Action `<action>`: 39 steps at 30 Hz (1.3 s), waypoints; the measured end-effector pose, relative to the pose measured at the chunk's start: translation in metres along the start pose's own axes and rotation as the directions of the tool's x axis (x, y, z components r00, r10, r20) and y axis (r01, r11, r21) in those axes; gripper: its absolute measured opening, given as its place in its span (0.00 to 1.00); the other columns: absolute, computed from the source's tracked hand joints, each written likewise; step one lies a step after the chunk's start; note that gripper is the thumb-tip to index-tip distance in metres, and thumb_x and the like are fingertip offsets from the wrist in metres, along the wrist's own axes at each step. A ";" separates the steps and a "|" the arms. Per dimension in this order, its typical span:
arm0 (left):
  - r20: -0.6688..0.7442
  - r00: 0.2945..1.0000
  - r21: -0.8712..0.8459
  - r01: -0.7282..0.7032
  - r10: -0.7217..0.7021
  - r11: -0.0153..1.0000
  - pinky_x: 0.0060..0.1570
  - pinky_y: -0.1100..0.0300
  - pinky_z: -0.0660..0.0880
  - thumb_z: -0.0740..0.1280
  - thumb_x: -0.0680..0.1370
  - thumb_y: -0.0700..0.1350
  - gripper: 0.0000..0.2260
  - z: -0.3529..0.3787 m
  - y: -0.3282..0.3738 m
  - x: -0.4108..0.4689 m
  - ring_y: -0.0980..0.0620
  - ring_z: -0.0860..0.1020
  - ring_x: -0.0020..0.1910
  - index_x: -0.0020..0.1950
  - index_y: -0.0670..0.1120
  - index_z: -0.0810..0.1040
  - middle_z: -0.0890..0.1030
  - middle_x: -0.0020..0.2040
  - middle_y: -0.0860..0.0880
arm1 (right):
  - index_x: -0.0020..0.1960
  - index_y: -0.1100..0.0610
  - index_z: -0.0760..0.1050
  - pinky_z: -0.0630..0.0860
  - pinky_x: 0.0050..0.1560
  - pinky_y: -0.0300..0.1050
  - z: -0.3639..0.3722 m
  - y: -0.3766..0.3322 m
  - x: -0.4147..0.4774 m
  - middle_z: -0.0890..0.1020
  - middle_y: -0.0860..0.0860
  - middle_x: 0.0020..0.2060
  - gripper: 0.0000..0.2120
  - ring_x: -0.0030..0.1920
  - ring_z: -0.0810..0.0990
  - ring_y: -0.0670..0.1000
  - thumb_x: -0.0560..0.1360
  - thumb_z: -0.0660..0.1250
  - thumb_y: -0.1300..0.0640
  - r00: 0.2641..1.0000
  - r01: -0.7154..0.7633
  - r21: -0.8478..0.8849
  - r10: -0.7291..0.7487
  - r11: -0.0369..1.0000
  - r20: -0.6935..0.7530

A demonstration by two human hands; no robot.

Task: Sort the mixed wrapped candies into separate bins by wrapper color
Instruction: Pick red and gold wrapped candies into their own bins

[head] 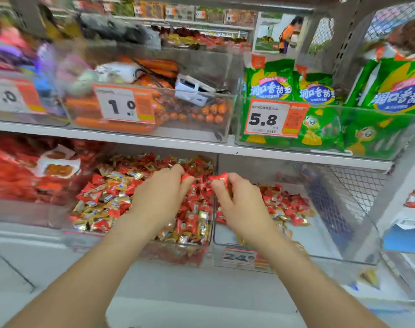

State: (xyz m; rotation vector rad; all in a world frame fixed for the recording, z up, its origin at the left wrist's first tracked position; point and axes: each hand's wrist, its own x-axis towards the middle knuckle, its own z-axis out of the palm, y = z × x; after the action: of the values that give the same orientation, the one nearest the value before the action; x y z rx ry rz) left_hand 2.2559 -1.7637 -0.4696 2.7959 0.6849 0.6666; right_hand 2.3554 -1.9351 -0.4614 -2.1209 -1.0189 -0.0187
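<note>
Two clear plastic bins sit side by side on the lower shelf. The left bin (178, 253) is heaped with mixed red and gold wrapped candies (107, 197). The right bin (357, 233) holds a thinner layer of mostly red candies (284, 204). My left hand (161, 192) reaches into the left bin, its fingertips pinching a red candy (185, 178). My right hand (237, 200) hovers over the divide between the bins and grips several red candies (219, 179) between thumb and curled fingers.
An upper shelf (154, 140) overhangs the bins, carrying a clear box of orange sausages (190, 112) and green snack bags (320, 129). Red packets (17, 176) fill the bin at the far left. A wire mesh panel (357, 185) closes the right side. A person stands far back.
</note>
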 end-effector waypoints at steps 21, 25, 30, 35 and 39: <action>0.001 1.000 0.035 0.016 -0.016 0.999 0.67 0.41 0.65 0.53 0.87 0.55 0.17 0.002 -0.046 0.024 0.43 0.71 0.66 0.71 0.53 0.73 0.76 0.65 0.49 | 0.74 0.56 0.74 0.69 0.66 0.41 0.029 -0.012 0.043 0.80 0.54 0.64 0.20 0.65 0.77 0.53 0.82 0.59 0.60 0.991 0.119 -0.154 -0.108 0.981 0.078; -0.121 0.972 -0.201 -0.223 0.202 0.954 0.61 0.51 0.69 0.60 0.85 0.48 0.10 -0.013 0.011 0.000 0.51 0.70 0.60 0.61 0.53 0.79 0.77 0.56 0.56 | 0.72 0.52 0.76 0.71 0.57 0.37 -0.012 0.009 0.017 0.83 0.47 0.59 0.21 0.53 0.79 0.42 0.83 0.56 0.63 1.000 0.026 -0.007 -0.026 1.000 -0.016; -0.109 0.913 -0.287 -0.408 0.393 0.867 0.56 0.55 0.72 0.62 0.82 0.43 0.07 0.011 0.094 -0.013 0.49 0.74 0.52 0.56 0.49 0.79 0.78 0.50 0.51 | 0.59 0.51 0.83 0.76 0.55 0.39 -0.057 0.062 0.007 0.87 0.46 0.47 0.18 0.50 0.84 0.44 0.78 0.61 0.65 0.984 -0.172 -0.060 0.169 0.983 -0.055; 0.456 0.886 -0.121 -0.033 0.085 0.992 0.66 0.44 0.69 0.62 0.82 0.46 0.17 0.064 0.142 -0.001 0.35 0.71 0.66 0.68 0.39 0.70 0.71 0.65 0.38 | 0.50 0.50 0.83 0.80 0.58 0.47 -0.085 0.128 0.004 0.88 0.52 0.48 0.15 0.53 0.85 0.55 0.75 0.62 0.66 0.924 -0.340 -0.289 0.375 0.895 0.075; 0.610 0.765 -0.009 0.265 -0.205 0.964 0.75 0.40 0.61 0.64 0.81 0.51 0.34 0.105 0.153 0.030 0.29 0.59 0.75 0.79 0.35 0.53 0.58 0.75 0.31 | 0.33 0.54 0.71 0.70 0.38 0.50 -0.096 0.171 0.006 0.76 0.53 0.30 0.11 0.41 0.80 0.65 0.72 0.65 0.64 0.895 -0.341 -0.405 0.424 0.849 0.137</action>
State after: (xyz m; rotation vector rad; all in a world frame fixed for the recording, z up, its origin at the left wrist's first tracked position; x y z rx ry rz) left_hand 2.3886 -1.8914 -0.5082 2.5319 0.8075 -0.2484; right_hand 2.5023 -2.0591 -0.4999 -2.6981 -0.7299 0.2480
